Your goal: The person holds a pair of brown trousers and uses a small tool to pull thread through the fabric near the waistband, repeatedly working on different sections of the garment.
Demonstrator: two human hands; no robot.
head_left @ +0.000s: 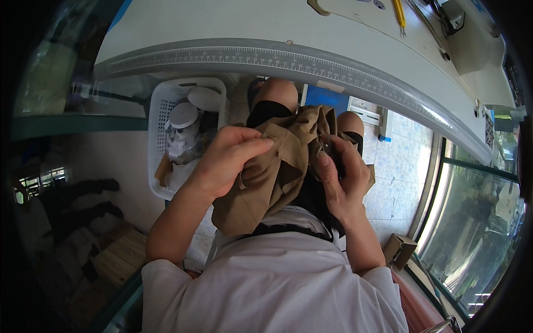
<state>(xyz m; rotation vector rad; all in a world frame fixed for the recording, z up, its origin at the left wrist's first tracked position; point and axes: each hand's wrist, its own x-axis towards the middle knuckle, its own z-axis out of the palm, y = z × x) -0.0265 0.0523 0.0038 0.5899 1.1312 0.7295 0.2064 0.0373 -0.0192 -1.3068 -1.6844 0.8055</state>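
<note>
Brown woven fabric (250,191) is gripped by the left hand (222,161), thumb and forefinger pinching a folded edge. The right hand (347,172) has its fingers curled in at the fabric's right side, perhaps around a small dark tool (327,146), too shadowed to be sure. Good handling here calls for steady tension between both hands, loose folds smoothed aside and any sharp tip pointed away from the fingers. The fabric lies bunched across the lap; left of it stands a white perforated basket (153,166), beyond it the worktop (233,22) edged with a ruler strip (244,57).
</note>
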